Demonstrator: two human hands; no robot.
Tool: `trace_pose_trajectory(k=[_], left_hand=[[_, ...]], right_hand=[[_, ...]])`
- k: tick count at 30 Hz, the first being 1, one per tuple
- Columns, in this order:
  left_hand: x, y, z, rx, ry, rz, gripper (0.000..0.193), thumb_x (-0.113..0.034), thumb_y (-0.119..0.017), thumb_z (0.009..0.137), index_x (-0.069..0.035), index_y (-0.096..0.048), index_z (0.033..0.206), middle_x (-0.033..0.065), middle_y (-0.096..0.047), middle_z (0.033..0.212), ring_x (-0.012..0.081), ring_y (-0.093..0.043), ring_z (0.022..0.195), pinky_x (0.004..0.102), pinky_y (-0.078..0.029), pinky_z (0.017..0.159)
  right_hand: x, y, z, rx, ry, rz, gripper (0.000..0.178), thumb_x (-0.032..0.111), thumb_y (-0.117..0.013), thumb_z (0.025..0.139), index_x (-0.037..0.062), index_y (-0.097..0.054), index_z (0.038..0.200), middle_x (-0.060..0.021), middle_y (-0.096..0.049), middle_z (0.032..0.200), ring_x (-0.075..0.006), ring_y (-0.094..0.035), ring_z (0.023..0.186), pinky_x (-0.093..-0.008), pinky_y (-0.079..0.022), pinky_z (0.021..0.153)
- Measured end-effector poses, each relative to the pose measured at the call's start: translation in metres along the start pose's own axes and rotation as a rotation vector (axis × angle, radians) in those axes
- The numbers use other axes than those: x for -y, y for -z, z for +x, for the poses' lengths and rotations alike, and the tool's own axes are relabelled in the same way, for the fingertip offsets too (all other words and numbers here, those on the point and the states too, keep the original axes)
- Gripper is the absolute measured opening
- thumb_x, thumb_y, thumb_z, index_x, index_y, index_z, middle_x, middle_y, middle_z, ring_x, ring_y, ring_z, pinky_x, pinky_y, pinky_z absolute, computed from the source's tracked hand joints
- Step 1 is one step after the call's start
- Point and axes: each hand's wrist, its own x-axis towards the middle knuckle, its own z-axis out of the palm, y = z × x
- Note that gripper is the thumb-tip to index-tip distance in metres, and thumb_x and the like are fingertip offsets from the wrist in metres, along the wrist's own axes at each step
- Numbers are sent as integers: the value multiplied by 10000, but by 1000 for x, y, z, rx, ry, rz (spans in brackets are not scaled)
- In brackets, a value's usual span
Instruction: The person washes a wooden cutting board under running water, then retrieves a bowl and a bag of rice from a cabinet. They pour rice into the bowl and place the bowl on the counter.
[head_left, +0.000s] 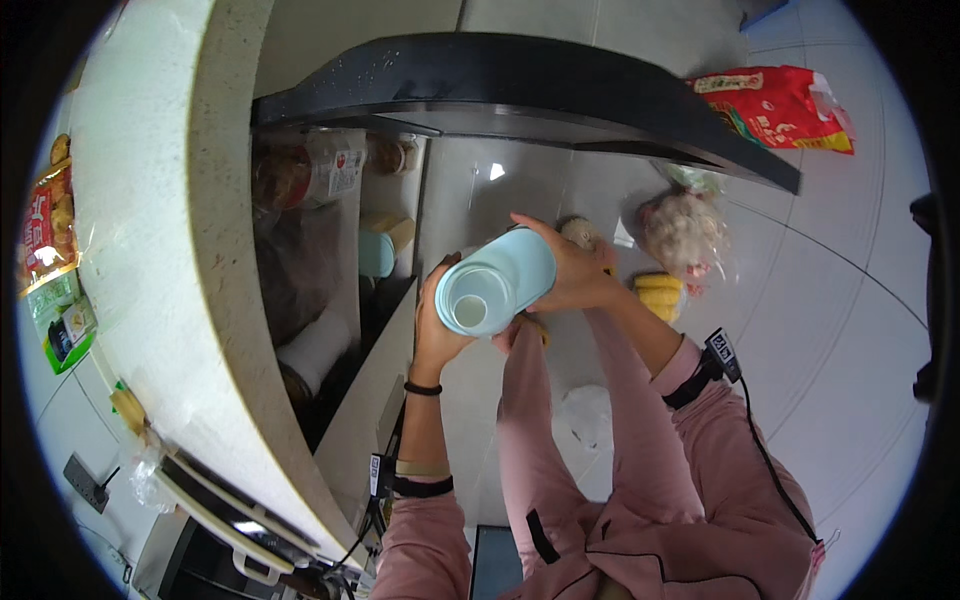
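Observation:
A light blue, oblong plastic container (pixel 527 268) with a round, cup-like end is held between my two hands in front of the open cabinet. A pale round piece shows inside that end. My left hand (pixel 436 338) wraps round its left side, fingers closed against the wall. On the far right side my right hand (pixel 578 272) grips it, thumb along the top edge. Parts of the fingers are hidden behind the container. Inside the cabinet, to the left, stands a similar light blue container (pixel 377 254).
A black cabinet door (pixel 520 85) stands open across the far side. The white countertop (pixel 150 230) runs along the left. Clear jars (pixel 320 165) fill the shelf. On the tiled floor lie a red bag (pixel 775 108), a bag of garlic-like bulbs (pixel 685 232) and a yellow item (pixel 658 296).

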Motion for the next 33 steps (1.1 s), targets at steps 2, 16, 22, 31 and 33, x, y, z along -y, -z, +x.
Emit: trace_pose_trajectory(k=[2,16,22,31,33], left_hand=[[42,-3,26,-5,-35,49,840,-96,-866,586,-45,-445,1311,154,-501,1376,268,-535,1214,370,-439,997],[178,26,125,-186,345,-153,756,9,-758,700,-80,-421,1370,114,-523,1312,245,-533,1194,358,-556,875],[185,31,131,-244,339,226,531,-56,-715,762,-67,-507,1251,116,-585,1240,269,-602,1081,368,-576,743],[166,33,96,-545,470,595,640,-84,-682,770,104,-417,1321,303,-459,1349,420,-437,1264,448,-336,1070],[162,31,89,-612,447,580,692,-126,-657,785,164,-347,1331,373,-390,1359,485,-373,1276,471,-261,1103]], right_hand=[[-34,-8,27,-96,55,-82,1050,172,-892,529,102,-336,1417,-127,-514,1313,-274,-521,1202,-368,-420,1006],[-139,-57,192,-211,31,-44,1079,83,-877,503,93,-304,1417,-127,-523,1284,-274,-503,1213,-378,-394,1036],[-143,-77,193,-295,78,-33,1104,90,-895,493,75,-291,1417,-165,-502,1302,-319,-498,1216,-390,-413,1028],[-116,-156,206,-594,172,-131,1082,87,-902,500,130,-291,1392,-266,-367,1368,-458,-452,1208,-447,-444,999],[-115,-173,216,-563,54,-22,1059,159,-901,547,117,-270,1396,-235,-419,1352,-434,-508,1161,-438,-446,982]])
